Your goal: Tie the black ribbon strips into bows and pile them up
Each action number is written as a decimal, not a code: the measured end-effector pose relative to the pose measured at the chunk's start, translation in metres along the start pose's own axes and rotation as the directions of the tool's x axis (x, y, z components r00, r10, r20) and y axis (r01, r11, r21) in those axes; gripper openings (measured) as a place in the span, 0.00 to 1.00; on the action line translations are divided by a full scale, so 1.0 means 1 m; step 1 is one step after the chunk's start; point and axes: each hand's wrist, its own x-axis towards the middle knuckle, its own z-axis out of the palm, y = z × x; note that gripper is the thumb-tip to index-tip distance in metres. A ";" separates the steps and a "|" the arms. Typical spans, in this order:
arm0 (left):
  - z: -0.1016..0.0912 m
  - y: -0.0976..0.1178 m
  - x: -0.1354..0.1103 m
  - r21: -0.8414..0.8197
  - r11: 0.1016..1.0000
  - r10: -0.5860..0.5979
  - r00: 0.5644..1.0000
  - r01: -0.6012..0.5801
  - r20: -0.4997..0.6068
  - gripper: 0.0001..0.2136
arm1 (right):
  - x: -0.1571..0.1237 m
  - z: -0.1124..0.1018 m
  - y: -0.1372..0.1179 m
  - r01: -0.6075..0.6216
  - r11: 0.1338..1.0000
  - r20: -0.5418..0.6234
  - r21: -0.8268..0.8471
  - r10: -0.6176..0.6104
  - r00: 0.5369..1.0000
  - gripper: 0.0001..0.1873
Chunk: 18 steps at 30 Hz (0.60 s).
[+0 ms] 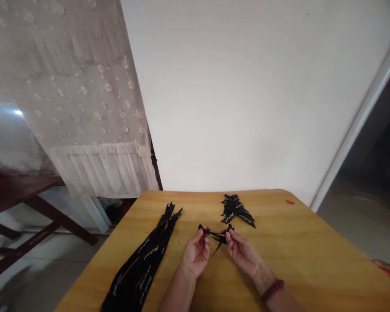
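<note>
Between my two hands a black printed ribbon is held just above the table, with one tail hanging down. My left hand pinches its left end between thumb and fingers. At the other side my right hand, with a dark red beaded bracelet at the wrist, grips the folded right part. Long black ribbons with white lettering lie in a bundle left of my left hand. Beyond my hands rests a pile of short, folded black ribbon pieces with pointed ends.
The wooden table stands against a white panel. A small red object lies near its far right corner. A lace curtain hangs at the left, above a dark wooden piece of furniture.
</note>
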 end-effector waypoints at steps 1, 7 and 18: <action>0.000 0.001 0.000 0.029 1.000 -0.009 1.000 0.008 0.018 0.06 | -0.001 0.001 -0.001 -0.005 1.000 0.014 -0.006 0.005 1.000 0.08; 0.003 -0.001 0.000 0.089 0.995 0.051 0.998 -0.049 -0.021 0.08 | -0.001 0.006 -0.002 -0.003 0.999 0.062 -0.045 0.006 0.998 0.07; 0.003 -0.002 0.001 0.205 0.972 0.114 0.993 -0.112 0.001 0.09 | -0.003 0.011 -0.004 0.004 0.996 0.118 -0.093 0.007 0.993 0.06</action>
